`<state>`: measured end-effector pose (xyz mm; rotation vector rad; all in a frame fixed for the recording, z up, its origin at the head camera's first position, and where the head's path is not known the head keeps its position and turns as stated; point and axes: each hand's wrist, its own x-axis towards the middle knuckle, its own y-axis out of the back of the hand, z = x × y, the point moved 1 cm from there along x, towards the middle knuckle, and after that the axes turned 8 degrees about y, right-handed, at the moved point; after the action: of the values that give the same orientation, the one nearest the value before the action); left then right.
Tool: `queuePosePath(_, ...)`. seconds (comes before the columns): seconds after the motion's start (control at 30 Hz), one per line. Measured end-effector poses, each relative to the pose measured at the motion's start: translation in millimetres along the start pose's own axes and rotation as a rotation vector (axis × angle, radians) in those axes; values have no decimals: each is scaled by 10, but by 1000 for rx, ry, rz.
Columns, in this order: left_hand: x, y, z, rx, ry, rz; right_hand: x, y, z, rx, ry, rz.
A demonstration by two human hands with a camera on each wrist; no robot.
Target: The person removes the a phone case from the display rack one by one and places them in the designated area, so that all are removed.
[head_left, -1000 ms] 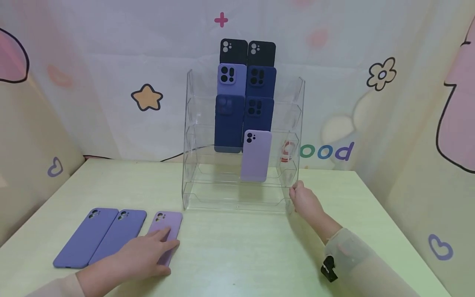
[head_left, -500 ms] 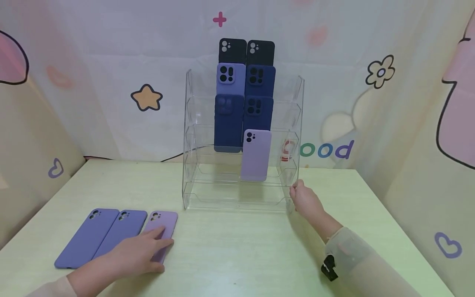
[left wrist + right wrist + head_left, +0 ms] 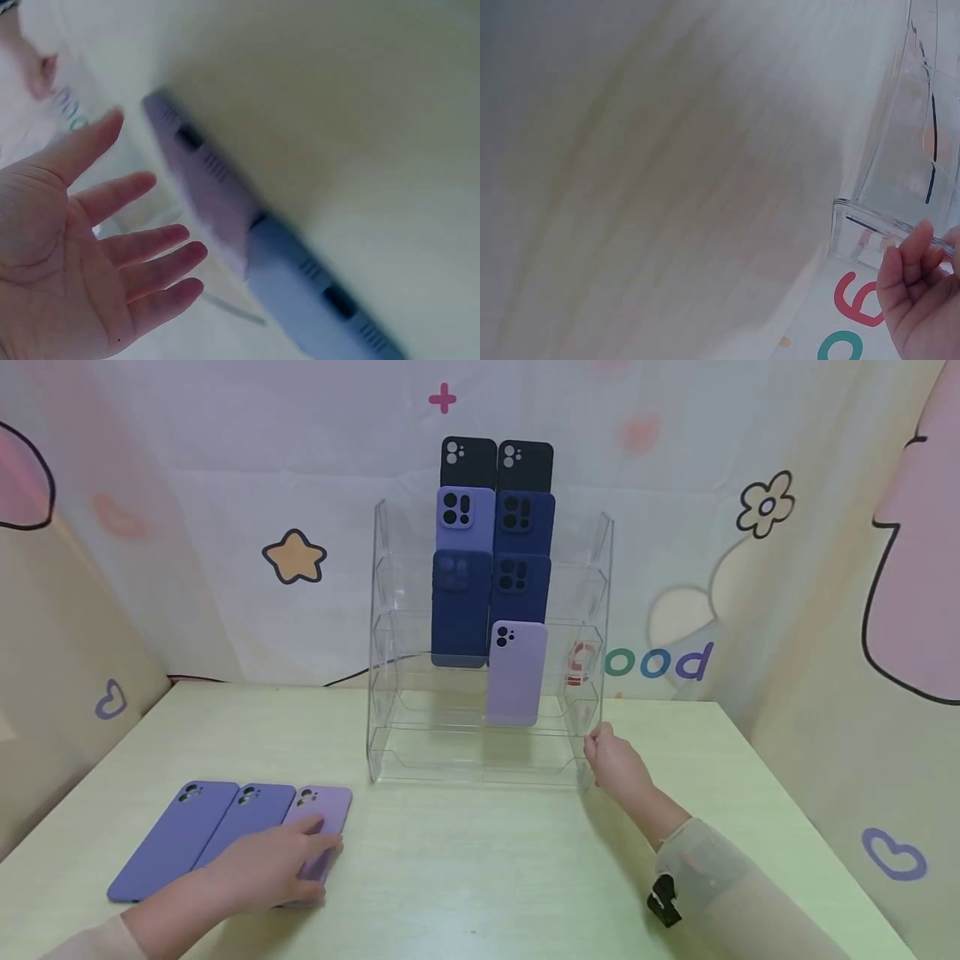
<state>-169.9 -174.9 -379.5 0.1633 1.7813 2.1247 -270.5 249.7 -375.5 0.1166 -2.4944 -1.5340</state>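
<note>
Three phone cases formed one closed row on the counter [image 3: 480,860]: the lilac case [image 3: 332,804] had slid left until it met the neighbouring purple case [image 3: 251,818], shutting the gap of a second earlier, so that row looked drawn up. The left hand [image 3: 266,864] lay over it, fingers [image 3: 150,241] spread; the right hand [image 3: 617,760] pinched the clear rack's [image 3: 381,681] side edge, as before

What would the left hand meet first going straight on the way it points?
Likely the clear rack at its lower front, once past the lilac case under the left hand; depth makes this uncertain.
</note>
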Motion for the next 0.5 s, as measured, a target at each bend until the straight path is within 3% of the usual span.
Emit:
queuePosePath(0.27,-7,481,11,-99,77,137,11,4,-6,10,-23,-12)
queuePosePath(0.5,42,554,54,-253,30,243,26,4,10,8,-13,-14)
